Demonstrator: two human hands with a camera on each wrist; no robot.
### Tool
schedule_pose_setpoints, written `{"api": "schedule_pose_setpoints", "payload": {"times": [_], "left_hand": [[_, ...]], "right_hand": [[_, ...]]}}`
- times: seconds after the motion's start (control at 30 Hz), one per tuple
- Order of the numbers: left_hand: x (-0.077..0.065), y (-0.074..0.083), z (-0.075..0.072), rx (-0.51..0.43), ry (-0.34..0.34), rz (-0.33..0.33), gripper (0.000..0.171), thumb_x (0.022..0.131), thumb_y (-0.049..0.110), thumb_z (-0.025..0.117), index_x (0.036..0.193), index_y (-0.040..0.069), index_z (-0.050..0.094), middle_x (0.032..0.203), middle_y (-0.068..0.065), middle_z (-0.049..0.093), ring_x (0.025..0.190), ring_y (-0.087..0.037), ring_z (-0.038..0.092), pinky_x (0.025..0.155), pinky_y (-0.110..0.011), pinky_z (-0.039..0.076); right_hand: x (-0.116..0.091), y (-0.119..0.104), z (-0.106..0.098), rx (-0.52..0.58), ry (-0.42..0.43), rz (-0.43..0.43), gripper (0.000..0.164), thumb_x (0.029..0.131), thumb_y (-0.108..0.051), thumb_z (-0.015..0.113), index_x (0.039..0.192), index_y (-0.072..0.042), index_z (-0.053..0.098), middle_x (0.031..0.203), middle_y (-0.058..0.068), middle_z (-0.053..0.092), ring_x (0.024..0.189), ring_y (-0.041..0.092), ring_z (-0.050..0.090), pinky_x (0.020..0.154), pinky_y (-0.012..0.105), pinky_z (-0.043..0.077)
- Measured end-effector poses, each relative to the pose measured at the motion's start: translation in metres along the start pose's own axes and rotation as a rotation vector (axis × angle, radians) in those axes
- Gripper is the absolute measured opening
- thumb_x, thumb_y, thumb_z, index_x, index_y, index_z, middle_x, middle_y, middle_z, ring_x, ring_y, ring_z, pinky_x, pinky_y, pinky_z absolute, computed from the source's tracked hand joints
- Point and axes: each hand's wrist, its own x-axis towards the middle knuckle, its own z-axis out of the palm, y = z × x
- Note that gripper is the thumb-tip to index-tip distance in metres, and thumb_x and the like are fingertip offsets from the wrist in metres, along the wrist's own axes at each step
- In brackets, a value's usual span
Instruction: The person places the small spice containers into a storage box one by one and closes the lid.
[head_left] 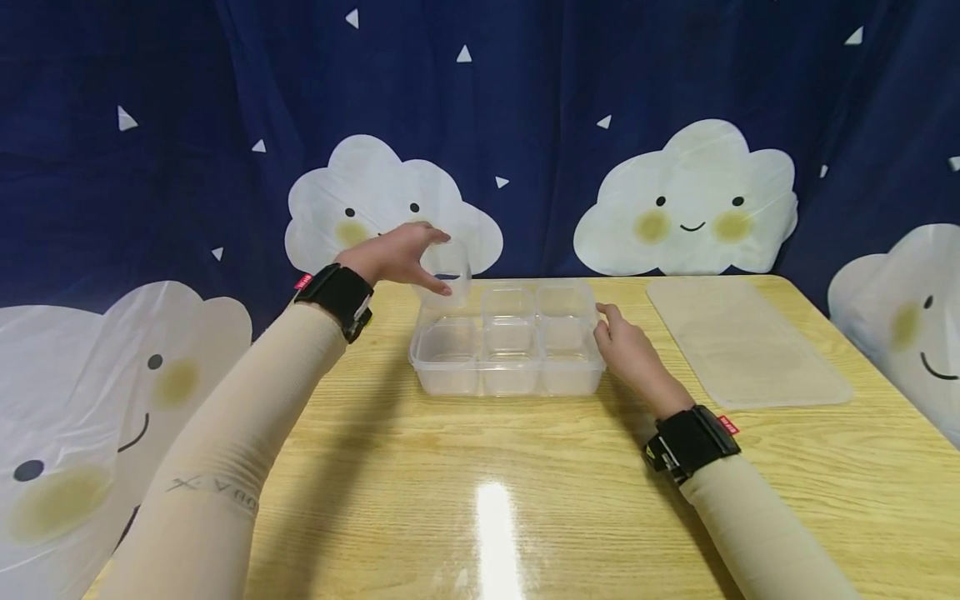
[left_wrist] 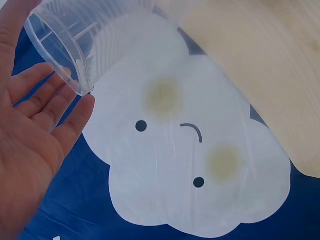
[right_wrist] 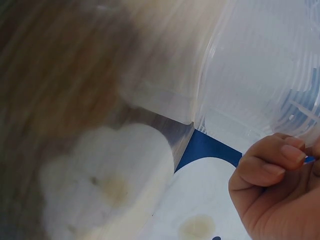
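My left hand (head_left: 405, 252) holds a small clear plastic bin (head_left: 457, 279) above the back left corner of a larger clear plastic box (head_left: 510, 365). In the left wrist view the fingers spread along the rim of this tilted bin (left_wrist: 112, 45). Several similar small bins (head_left: 562, 333) sit inside the box in two rows, and the back left spot has none. My right hand (head_left: 628, 350) grips the right side of the box by its back corner. The right wrist view shows its fingers (right_wrist: 262, 167) curled at the translucent plastic.
A flat translucent lid (head_left: 750, 342) lies on the wooden table (head_left: 420, 492) to the right of the box. Behind the table hangs a dark blue curtain (head_left: 532, 100) printed with smiling clouds.
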Motion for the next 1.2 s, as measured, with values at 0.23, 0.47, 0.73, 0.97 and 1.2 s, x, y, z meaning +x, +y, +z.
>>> {"api": "schedule_pose_setpoints", "payload": {"times": [0.23,0.47,0.73,0.97,1.2], "left_hand": [[0.006,0.003,0.012,-0.036,0.002,0.064,0.083,0.082,0.034,0.087,0.144,0.001,0.042,0.144,-0.021,0.05,0.136,-0.034,0.045,0.113,-0.044,0.037],[0.013,0.004,0.028,0.007,0.019,0.172,0.04,0.08,0.03,0.089,0.095,0.004,0.062,0.099,-0.008,0.061,0.098,-0.028,0.052,0.088,-0.039,0.042],[0.015,0.003,0.04,0.045,0.012,0.254,0.025,0.081,0.024,0.088,0.069,0.01,0.07,0.092,-0.005,0.071,0.113,-0.033,0.059,0.101,-0.041,0.045],[0.015,0.0,0.046,0.056,-0.019,0.245,0.017,0.085,0.021,0.084,0.075,0.009,0.076,0.098,-0.01,0.074,0.135,-0.042,0.047,0.116,-0.047,0.034],[0.016,-0.002,0.052,0.07,-0.054,0.19,0.014,0.087,0.022,0.081,0.082,0.01,0.078,0.117,-0.017,0.066,0.138,-0.042,0.043,0.117,-0.047,0.033]], "right_hand": [[0.001,0.0,0.0,-0.007,0.014,-0.01,0.051,0.108,-0.019,0.026,0.153,0.004,0.032,0.069,0.009,0.046,0.056,0.022,0.04,0.055,0.035,0.036],[0.001,0.001,0.001,-0.011,0.012,-0.008,0.052,0.108,-0.021,0.025,0.153,0.003,0.031,0.068,0.009,0.046,0.055,0.021,0.039,0.055,0.035,0.035],[0.003,0.002,0.001,-0.006,0.017,-0.011,0.05,0.108,-0.019,0.027,0.153,0.002,0.032,0.066,0.007,0.043,0.053,0.02,0.039,0.054,0.035,0.035],[0.003,0.002,0.0,-0.008,0.017,-0.013,0.05,0.108,-0.019,0.027,0.153,0.003,0.032,0.065,0.006,0.042,0.052,0.019,0.036,0.052,0.034,0.034],[0.002,0.003,0.001,0.006,0.01,-0.018,0.05,0.109,-0.019,0.027,0.154,0.002,0.031,0.063,0.005,0.041,0.05,0.017,0.034,0.051,0.034,0.034]]}}
